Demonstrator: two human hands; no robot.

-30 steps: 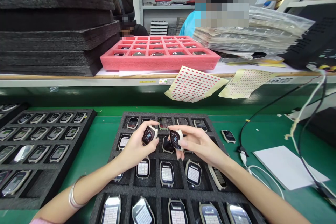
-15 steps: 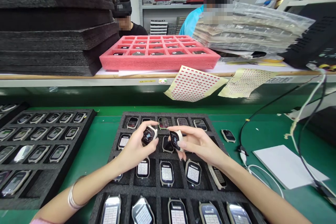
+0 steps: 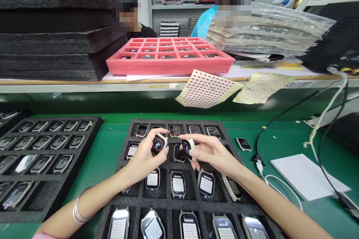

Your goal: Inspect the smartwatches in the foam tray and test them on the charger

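Note:
Above the black foam tray [image 3: 165, 203], my left hand [image 3: 147, 155] grips a smartwatch body [image 3: 158, 144] between thumb and fingers, its dark lit screen facing me. A second smartwatch body [image 3: 186, 148] is pinched in my right hand [image 3: 214, 151], turned edge-on with its light case to the right. The two watches are a small gap apart. Beneath them, strapless watches fill most of the tray's pockets; several, such as the watch [image 3: 178, 184] in the middle, show a white list on the screen. My hands and forearms hide some pockets.
Another black foam tray of watches [image 3: 53, 179] lies at left. A loose watch [image 3: 244, 144], cables [image 3: 260, 164] and a white pad [image 3: 310, 177] are at right. The shelf holds a pink foam tray [image 3: 171, 68], black foam stacks [image 3: 56, 56] and sticker sheets [image 3: 207, 89]. Two people sit beyond.
Both hands keep their hold on the two watches with barely any movement. Behind the shelf, the person at left has shifted their head slightly.

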